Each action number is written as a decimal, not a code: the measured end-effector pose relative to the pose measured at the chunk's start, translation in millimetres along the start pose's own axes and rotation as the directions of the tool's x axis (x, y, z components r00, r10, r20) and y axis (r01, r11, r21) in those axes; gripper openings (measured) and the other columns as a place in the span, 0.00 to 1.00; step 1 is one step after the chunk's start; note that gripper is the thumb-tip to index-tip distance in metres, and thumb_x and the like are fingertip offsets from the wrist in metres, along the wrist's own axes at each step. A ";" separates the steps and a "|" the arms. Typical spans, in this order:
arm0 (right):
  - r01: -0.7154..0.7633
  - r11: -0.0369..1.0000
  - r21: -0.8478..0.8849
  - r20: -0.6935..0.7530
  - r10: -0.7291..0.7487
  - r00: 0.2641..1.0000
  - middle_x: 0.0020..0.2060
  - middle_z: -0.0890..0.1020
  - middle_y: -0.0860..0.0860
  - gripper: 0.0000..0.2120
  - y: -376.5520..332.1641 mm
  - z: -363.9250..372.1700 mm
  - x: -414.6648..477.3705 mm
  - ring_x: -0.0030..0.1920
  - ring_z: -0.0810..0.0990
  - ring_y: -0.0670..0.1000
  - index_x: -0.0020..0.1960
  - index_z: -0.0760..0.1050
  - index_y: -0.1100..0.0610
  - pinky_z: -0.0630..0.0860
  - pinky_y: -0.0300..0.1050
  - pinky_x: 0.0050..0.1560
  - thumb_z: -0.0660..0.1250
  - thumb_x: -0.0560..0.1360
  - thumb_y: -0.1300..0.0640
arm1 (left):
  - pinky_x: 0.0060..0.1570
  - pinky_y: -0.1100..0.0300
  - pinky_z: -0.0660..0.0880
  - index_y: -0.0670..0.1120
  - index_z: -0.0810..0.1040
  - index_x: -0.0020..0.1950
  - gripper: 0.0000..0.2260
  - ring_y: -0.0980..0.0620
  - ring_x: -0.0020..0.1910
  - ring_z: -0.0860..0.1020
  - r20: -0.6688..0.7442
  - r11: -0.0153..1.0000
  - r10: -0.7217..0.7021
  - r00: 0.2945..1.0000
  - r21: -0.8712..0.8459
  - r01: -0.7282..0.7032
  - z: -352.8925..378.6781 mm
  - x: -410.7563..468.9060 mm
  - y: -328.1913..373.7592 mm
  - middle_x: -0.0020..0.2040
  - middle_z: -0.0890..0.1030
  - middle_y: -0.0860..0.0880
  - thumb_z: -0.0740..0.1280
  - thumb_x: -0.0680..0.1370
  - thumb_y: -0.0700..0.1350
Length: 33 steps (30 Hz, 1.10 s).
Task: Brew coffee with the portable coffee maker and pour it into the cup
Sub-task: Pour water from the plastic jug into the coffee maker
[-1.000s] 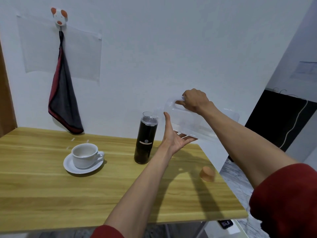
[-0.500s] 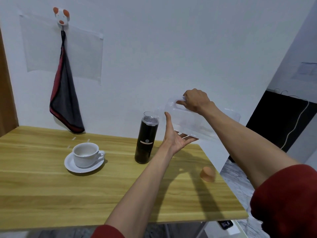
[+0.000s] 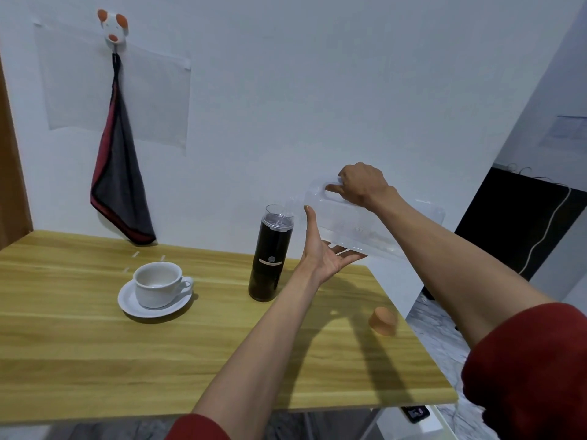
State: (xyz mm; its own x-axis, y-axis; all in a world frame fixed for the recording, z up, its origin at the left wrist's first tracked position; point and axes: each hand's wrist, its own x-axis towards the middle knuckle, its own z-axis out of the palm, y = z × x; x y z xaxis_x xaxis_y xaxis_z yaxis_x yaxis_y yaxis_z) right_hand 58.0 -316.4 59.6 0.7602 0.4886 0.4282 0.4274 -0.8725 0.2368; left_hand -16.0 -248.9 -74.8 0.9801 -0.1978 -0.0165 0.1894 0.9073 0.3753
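Jug (image 3: 365, 223): gripping by its top handle with right hand (image 3: 362, 185), fingers curled round it; propping underside on left hand (image 3: 324, 252), palm flat, fingers straight. Tipping spout just above open top of coffee maker (image 3: 270, 258), standing upright on table (image 3: 95, 360), cup (image 3: 157, 284) on saucer (image 3: 130, 304) near its left. Judging jug thin-walled, flexible, weight probably shifting with tilt. Judging coffee maker tall, smooth, easily toppled; favouring hold round black mid-body, not clear rim.
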 end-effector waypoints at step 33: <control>-0.008 1.000 0.015 0.008 0.008 1.000 0.37 0.74 0.55 0.27 0.9 1.3 -0.4 0.40 0.71 0.59 0.31 0.60 0.55 0.65 0.46 0.40 0.62 0.80 0.38 | 0.53 0.31 0.77 0.41 0.71 0.70 0.53 0.31 0.58 0.80 -0.016 1.000 0.002 1.000 0.015 -0.002 -1.9 1.8 0.1 0.66 0.75 0.36 0.74 0.57 0.75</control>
State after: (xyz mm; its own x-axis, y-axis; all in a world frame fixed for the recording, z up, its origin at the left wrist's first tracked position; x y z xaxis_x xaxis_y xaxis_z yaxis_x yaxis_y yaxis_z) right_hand 58.7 -317.4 58.6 0.7674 0.4815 0.4234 0.4286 -0.8763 0.2198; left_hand -14.0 -248.5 -76.6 0.9813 -0.1901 -0.0307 0.1869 0.9021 0.3889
